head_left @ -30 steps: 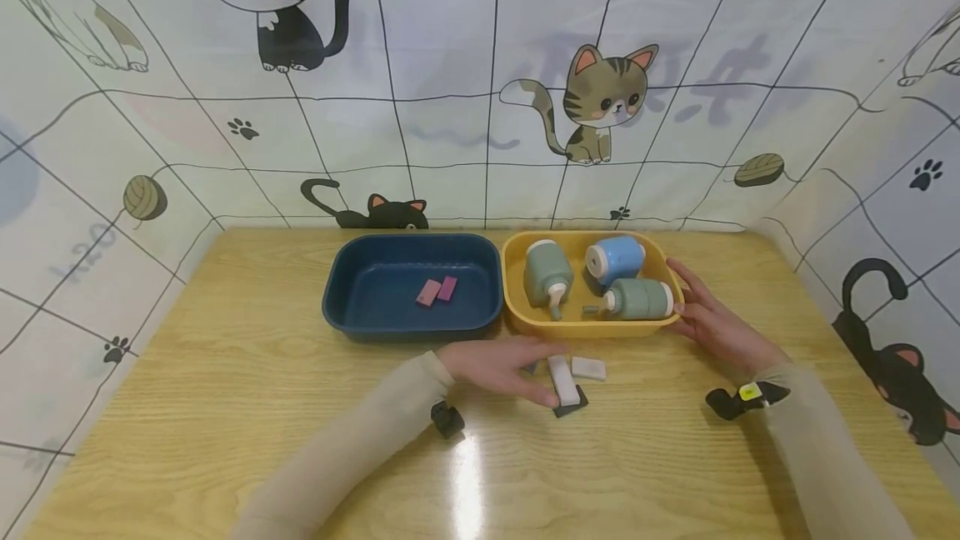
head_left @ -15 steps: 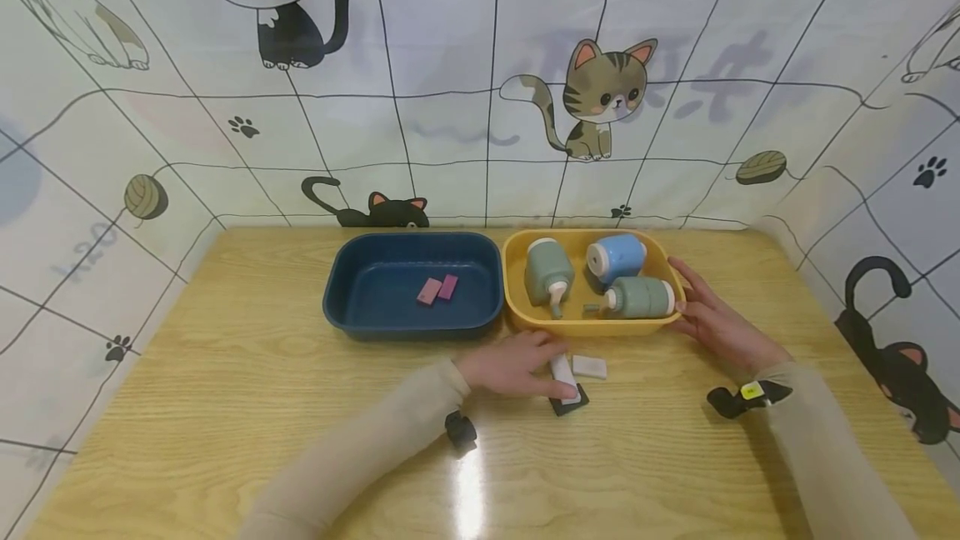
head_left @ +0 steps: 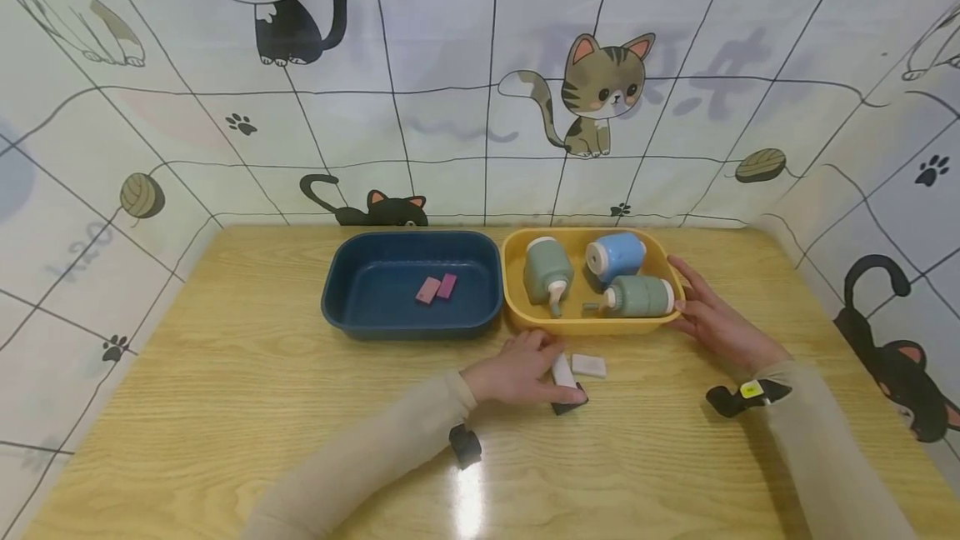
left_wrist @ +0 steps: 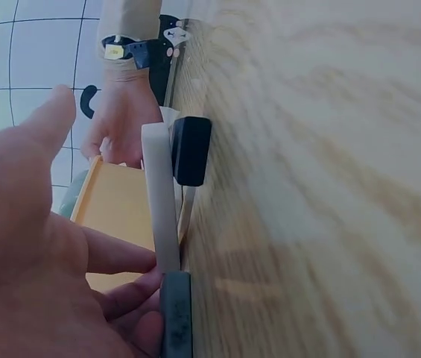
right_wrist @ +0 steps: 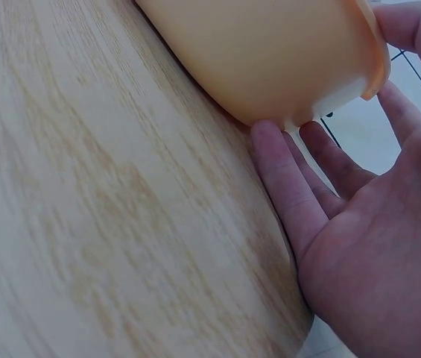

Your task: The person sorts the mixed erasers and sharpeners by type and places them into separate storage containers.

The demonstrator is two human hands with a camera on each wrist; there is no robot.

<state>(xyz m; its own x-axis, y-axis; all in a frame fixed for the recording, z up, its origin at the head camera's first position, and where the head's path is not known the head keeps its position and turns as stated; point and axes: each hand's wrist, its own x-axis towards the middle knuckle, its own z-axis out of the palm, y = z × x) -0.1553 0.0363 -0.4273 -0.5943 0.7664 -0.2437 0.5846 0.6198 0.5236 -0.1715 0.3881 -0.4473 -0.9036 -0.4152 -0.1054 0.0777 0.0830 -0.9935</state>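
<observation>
In the head view my left hand (head_left: pixel 517 373) reaches over a white rectangular block (head_left: pixel 562 372), shaped like an eraser, that rests on dark blocks. The left wrist view shows my fingertips (left_wrist: pixel 144 287) at the far end of the white block (left_wrist: pixel 161 194); my thumb stands apart from it. A black block (left_wrist: pixel 192 151) and a dark grey-green block (left_wrist: pixel 176 313) lie beneath it. My right hand (head_left: pixel 723 327) rests against the right end of the yellow bin (head_left: pixel 555 326), fingers along its outer wall and thumb at the rim (right_wrist: pixel 380 52).
Several bottles lie in the yellow bin: green pump bottles (head_left: pixel 550 265) and a blue bottle (head_left: pixel 618 257). The blue bin (head_left: pixel 375 307) on its left holds two pink blocks (head_left: pixel 428 290). Another white block (head_left: pixel 588 366) lies nearby. A cat-print sheet (head_left: pixel 450 132) surrounds the wooden table (head_left: pixel 225 357).
My left hand has moved slightly right over the white block, its thumb coming to the block's near end. My right hand stays at the yellow bin.
</observation>
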